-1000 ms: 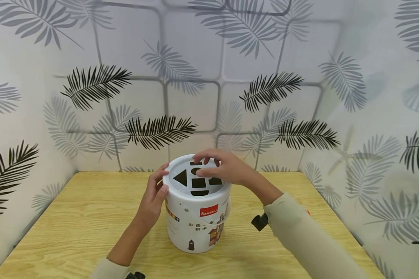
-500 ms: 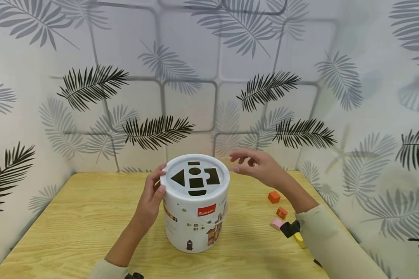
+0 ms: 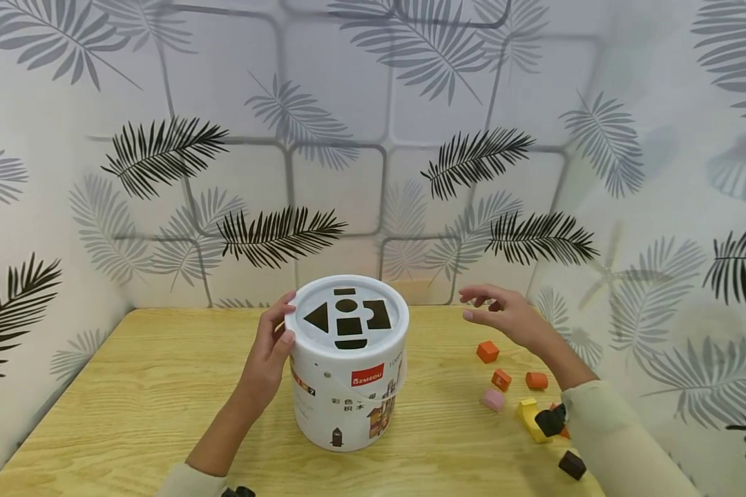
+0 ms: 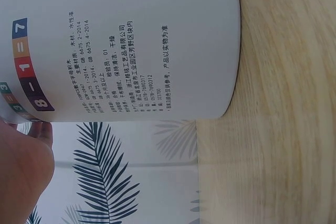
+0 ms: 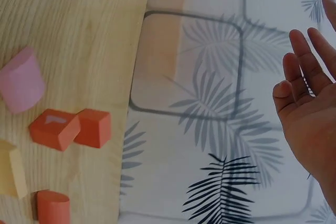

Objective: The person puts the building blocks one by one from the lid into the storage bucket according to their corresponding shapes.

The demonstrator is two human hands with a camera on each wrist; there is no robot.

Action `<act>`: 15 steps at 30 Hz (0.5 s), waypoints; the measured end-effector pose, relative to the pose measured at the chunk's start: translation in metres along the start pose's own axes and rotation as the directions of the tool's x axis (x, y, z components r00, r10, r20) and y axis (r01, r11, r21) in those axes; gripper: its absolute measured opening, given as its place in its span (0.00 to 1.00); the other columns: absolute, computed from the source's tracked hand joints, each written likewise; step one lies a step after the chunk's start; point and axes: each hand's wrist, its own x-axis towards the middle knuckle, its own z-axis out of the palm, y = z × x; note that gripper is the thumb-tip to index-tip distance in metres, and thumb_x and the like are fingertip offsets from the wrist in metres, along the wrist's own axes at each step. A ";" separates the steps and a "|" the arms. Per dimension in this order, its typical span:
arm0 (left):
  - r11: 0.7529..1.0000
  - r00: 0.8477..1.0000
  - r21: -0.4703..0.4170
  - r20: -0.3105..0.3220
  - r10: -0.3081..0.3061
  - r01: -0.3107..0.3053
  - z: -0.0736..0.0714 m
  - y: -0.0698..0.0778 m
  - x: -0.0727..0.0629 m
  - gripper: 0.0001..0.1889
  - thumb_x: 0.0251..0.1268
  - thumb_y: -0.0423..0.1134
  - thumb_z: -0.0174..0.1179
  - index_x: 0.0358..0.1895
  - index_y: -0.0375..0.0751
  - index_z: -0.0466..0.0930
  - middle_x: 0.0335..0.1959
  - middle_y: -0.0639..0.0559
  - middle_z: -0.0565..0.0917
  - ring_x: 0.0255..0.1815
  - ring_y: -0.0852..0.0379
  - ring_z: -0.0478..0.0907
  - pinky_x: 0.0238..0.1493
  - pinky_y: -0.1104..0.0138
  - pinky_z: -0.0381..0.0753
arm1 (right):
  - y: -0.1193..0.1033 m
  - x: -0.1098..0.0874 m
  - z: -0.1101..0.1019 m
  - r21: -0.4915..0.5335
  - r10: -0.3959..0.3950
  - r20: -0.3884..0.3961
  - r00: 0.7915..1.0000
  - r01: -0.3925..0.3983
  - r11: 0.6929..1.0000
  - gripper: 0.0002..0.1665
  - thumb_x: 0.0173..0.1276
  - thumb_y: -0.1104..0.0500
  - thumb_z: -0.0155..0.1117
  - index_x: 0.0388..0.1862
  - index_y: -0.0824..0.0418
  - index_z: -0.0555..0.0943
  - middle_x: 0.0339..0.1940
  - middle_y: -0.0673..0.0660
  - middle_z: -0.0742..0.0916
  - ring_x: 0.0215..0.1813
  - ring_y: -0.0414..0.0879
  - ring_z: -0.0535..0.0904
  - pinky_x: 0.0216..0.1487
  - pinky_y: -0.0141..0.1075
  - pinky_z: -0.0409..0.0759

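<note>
A white bucket (image 3: 323, 407) with printed pictures and text stands upright on the table. Its lid (image 3: 376, 339) has several shaped holes, among them a triangle, a circle and a square. My left hand (image 3: 272, 345) holds the bucket's upper left side, thumb at the front and fingers round the rim; the left wrist view shows the printed side wall (image 4: 157, 40). To the right of the bucket, my right hand (image 3: 503, 317) is raised over the table with nothing in it, fingers loosely bent. Below it lie an orange cube (image 3: 488, 352) and an orange block with a mark (image 3: 501, 379).
More blocks lie at the table's right side: an orange cylinder (image 3: 537, 380), a pink block (image 3: 492, 400), a yellow block (image 3: 530, 417) and a dark brown block (image 3: 572, 464). The right sleeve (image 3: 622, 428) partly covers another orange piece. Leaf-patterned walls surround the wooden table (image 3: 180, 379).
My right hand has moved away from over the lid to the right, uncovering the lid's holes and the blocks on the table. The left hand keeps its hold on the bucket.
</note>
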 end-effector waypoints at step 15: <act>1.000 1.000 0.009 0.000 0.007 -0.007 -0.001 -0.002 0.000 0.19 0.80 0.32 0.39 0.69 0.35 0.55 0.81 0.46 0.53 0.73 0.59 0.65 0.64 0.75 0.74 | 0.081 -0.017 -0.005 -0.026 0.158 0.005 0.987 -0.158 0.987 0.30 0.71 0.47 0.66 0.68 0.57 0.77 0.61 0.60 0.83 0.60 0.55 0.73 0.55 0.45 0.74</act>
